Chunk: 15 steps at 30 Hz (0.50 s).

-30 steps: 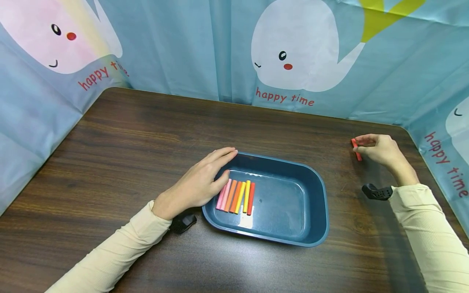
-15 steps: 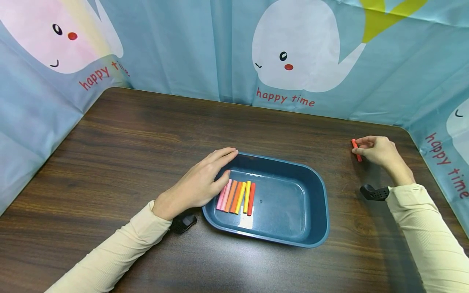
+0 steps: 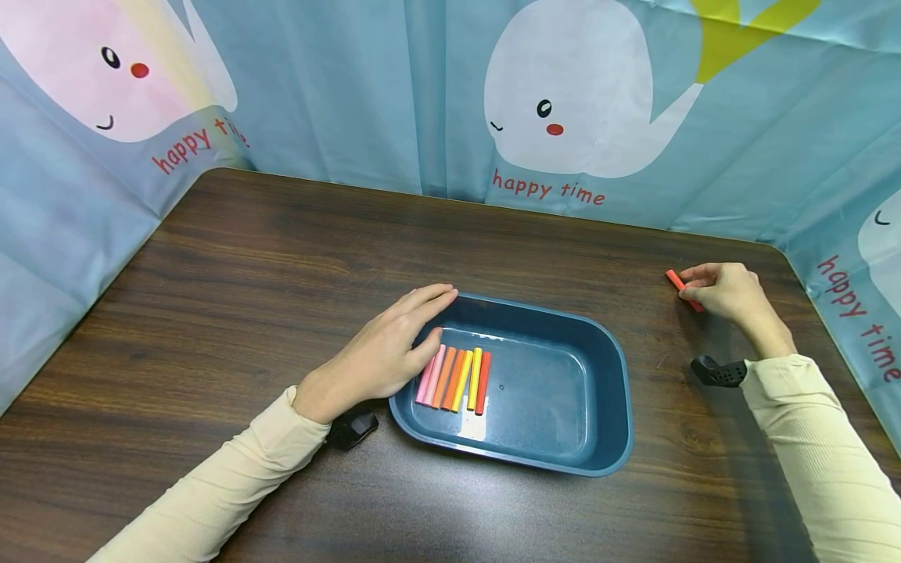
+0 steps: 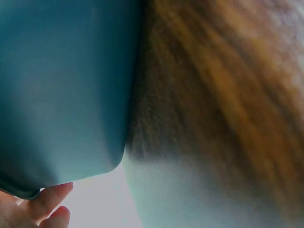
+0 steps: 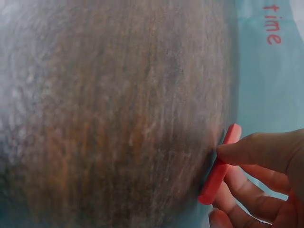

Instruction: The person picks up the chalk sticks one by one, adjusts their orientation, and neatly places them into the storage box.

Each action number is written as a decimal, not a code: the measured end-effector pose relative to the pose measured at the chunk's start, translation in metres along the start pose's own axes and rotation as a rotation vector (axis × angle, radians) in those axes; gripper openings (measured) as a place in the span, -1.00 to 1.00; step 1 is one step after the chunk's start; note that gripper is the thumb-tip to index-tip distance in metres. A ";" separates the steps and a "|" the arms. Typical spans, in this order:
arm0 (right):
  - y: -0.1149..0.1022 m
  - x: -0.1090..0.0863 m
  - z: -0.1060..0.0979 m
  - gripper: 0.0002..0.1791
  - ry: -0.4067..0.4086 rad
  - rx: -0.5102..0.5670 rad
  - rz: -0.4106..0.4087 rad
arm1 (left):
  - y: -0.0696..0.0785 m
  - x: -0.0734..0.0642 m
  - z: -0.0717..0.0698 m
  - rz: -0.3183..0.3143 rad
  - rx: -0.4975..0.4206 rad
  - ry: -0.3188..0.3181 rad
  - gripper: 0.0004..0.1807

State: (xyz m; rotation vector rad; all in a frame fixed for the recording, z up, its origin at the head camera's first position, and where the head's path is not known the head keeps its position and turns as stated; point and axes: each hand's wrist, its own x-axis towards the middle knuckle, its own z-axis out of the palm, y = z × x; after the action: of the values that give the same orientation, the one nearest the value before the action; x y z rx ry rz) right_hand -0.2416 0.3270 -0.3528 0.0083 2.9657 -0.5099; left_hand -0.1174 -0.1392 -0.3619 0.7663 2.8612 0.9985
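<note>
My right hand (image 3: 728, 291) pinches a red crayon-like stick (image 5: 216, 180) between thumb and fingers near the table's far right corner. Both ends of the stick stick out past the fingers, and it slants close over the wood. My left hand (image 3: 380, 344) holds the left end of a blue plastic tub (image 3: 608, 391), its thumb inside the wall and its fingers along the rim at the back left corner. In the left wrist view, fingertips (image 4: 54, 194) touch the tub's outside. Several similar sticks (image 3: 450, 379) in pink, orange, yellow and red lie side by side inside, at the tub's left.
The dark wood-grain table (image 3: 232, 266) is bordered at the back and sides by a light blue curtain (image 3: 338, 94) with printed whales. A black wrist camera mount (image 3: 718, 371) hangs beside the right cuff, another (image 3: 353, 429) below the left wrist.
The red stick has turned in the right hand, its far end swinging left so that it slants more. The right wrist has shifted slightly left; the left hand and tub have stayed put.
</note>
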 end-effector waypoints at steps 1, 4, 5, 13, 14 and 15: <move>0.000 0.000 0.000 -0.61 0.003 0.000 -0.006 | 0.000 0.000 0.000 0.001 0.000 0.000 -0.39; -0.002 -0.002 -0.001 -0.61 0.000 0.021 -0.034 | 0.000 0.000 0.000 0.003 0.002 0.003 -0.39; -0.003 -0.003 -0.001 -0.61 -0.003 0.027 -0.048 | 0.000 0.000 0.000 0.004 0.003 0.003 -0.39; -0.015 -0.013 -0.001 -0.63 -0.041 0.104 -0.144 | 0.000 0.000 0.000 0.004 0.007 0.003 -0.39; -0.017 -0.014 -0.001 -0.64 -0.039 0.108 -0.152 | 0.000 0.000 0.000 0.004 0.008 0.003 -0.39; -0.018 -0.016 -0.001 -0.64 -0.035 0.112 -0.158 | 0.000 0.000 0.000 0.004 0.008 0.003 -0.39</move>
State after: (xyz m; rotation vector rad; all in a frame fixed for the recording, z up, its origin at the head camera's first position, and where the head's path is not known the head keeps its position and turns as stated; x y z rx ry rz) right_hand -0.2266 0.3105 -0.3441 -0.2228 2.9139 -0.6880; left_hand -0.1174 -0.1389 -0.3621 0.7721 2.8688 0.9908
